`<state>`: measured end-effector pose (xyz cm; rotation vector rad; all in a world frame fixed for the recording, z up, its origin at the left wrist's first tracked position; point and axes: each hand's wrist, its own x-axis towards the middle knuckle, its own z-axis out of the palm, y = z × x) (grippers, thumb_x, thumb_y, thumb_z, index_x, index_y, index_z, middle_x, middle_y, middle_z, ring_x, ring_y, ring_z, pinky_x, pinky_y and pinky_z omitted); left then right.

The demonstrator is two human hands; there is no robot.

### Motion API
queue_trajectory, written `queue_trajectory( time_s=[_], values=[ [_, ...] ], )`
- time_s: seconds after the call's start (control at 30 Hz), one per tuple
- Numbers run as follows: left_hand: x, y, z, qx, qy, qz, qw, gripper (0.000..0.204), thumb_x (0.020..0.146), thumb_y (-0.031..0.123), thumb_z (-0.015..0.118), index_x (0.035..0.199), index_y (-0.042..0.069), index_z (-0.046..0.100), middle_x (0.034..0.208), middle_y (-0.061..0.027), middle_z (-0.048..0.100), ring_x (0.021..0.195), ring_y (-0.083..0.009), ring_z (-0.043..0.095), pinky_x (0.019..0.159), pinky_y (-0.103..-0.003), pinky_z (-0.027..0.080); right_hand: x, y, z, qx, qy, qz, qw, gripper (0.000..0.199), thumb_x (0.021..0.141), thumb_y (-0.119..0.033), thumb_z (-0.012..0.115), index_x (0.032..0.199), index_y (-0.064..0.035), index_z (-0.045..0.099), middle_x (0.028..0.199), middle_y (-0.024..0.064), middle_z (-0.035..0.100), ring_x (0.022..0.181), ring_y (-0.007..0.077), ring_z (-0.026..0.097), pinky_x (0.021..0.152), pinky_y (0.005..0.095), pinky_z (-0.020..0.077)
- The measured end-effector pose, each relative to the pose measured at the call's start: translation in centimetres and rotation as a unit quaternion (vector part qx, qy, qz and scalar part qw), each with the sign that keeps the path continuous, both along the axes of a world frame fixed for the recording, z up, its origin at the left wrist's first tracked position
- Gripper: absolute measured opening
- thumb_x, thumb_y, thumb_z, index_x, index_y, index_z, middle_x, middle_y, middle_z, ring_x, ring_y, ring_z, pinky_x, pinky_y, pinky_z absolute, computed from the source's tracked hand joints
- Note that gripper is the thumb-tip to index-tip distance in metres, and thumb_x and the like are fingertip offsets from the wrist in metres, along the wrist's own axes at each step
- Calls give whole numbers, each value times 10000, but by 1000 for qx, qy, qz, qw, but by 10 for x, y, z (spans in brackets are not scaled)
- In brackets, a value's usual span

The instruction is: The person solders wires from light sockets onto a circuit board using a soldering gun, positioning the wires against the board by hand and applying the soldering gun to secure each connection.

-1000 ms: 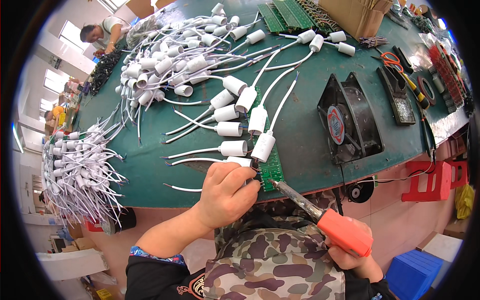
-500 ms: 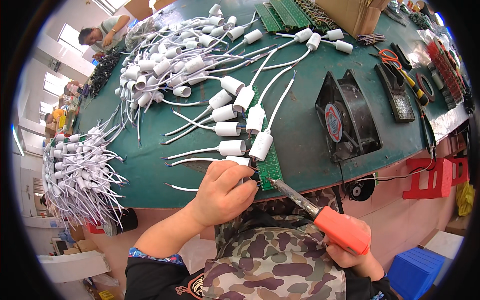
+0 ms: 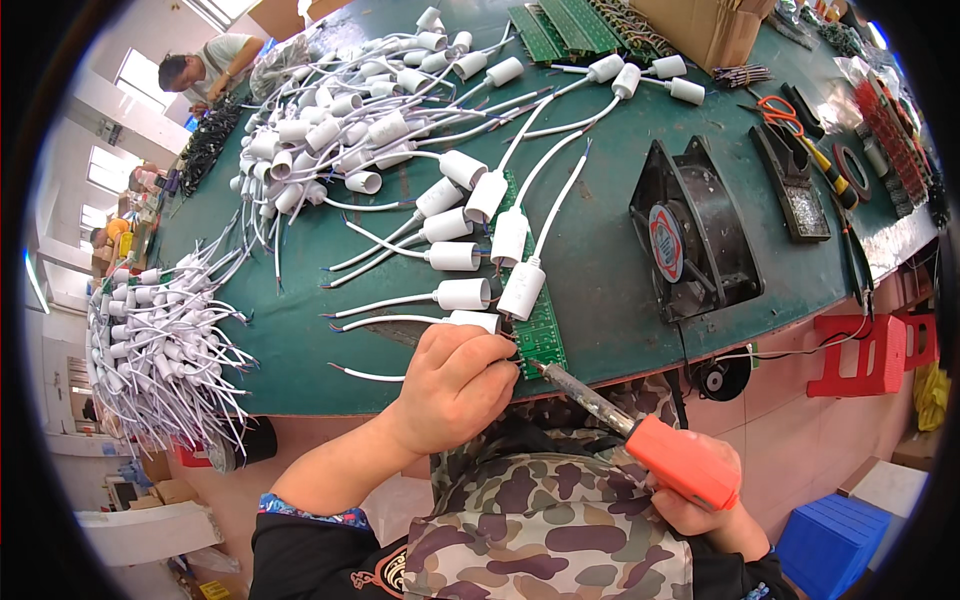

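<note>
A long green circuit board point(image 3: 545, 335) lies near the table's front edge. White cylinders with cables, such as this one point(image 3: 464, 294), line its left side; several more rest over its far part. My left hand point(image 3: 455, 385) is closed at the board's near left edge, pinching a white cylinder mostly hidden by the fingers; its white cable point(image 3: 370, 375) sticks out leftward. In my right hand point(image 3: 700, 500) is a soldering iron point(image 3: 685, 465) with an orange-red handle. Its tip points at the near end of the board, close to my left fingertips; whether it touches is too small to tell.
A black fan point(image 3: 695, 240) stands right of the board. Heaps of white cylinders point(image 3: 320, 140) cover the far left, with another bunch point(image 3: 160, 350) at the left edge. Further right are an iron stand point(image 3: 790, 185) and pliers point(image 3: 838, 180). A person point(image 3: 215, 65) works across the table.
My left hand has turned slightly, and its fingers now cover the cylinder that showed between them. The iron's tip has shifted a little toward the left fingers.
</note>
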<state>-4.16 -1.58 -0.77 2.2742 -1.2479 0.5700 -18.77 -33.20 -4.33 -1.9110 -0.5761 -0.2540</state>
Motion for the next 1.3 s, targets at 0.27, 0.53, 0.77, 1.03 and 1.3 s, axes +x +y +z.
queue_trajectory(
  time_s=[0.27, 0.53, 0.77, 1.03, 1.3],
  values=[
    [1, -1, 2, 4, 6, -2, 1000, 327, 620, -41, 793, 909, 49, 670, 1082, -79, 637, 931, -281, 614, 799, -410, 486, 5, 19, 13, 52, 76, -71, 993, 96, 758, -103, 704, 848, -70, 708, 759, 29, 696, 651, 202, 699, 623, 315, 571],
    [2, -1, 4, 12, 8, -4, 1000, 337, 624, -31, 795, 927, 53, 673, 1090, -77, 636, 935, -283, 614, 799, -410, 482, 2, 4, 0, -1, 27, 5, 1000, 671, 715, -147, 878, 1274, 59, 569, 1083, 205, 741, 794, 292, 757, 668, 359, 597],
    [1, -1, 5, 14, 11, -4, 1000, 313, 643, -19, 792, 927, 53, 681, 1088, -73, 640, 944, -278, 614, 807, -411, 478, -1, 7, 21, 17, 60, -85, 994, 109, 770, -124, 712, 859, -63, 724, 792, 27, 717, 660, 215, 687, 628, 339, 554],
    [0, 2, 4, 15, 11, -4, 1000, 303, 653, -15, 788, 930, 52, 686, 1083, -69, 642, 943, -277, 615, 812, -410, 476, -4, 14, 19, 22, 69, -128, 989, 135, 770, -182, 688, 847, -80, 732, 716, 17, 695, 640, 223, 674, 592, 339, 533],
    [3, -4, 5, 30, 8, -2, 1000, 290, 658, -15, 786, 926, 48, 695, 1099, -86, 645, 949, -296, 623, 821, -416, 488, 3, 9, 21, 17, 26, -132, 991, 101, 782, -167, 665, 805, -81, 714, 686, 23, 677, 612, 243, 657, 585, 348, 531]
  ],
)
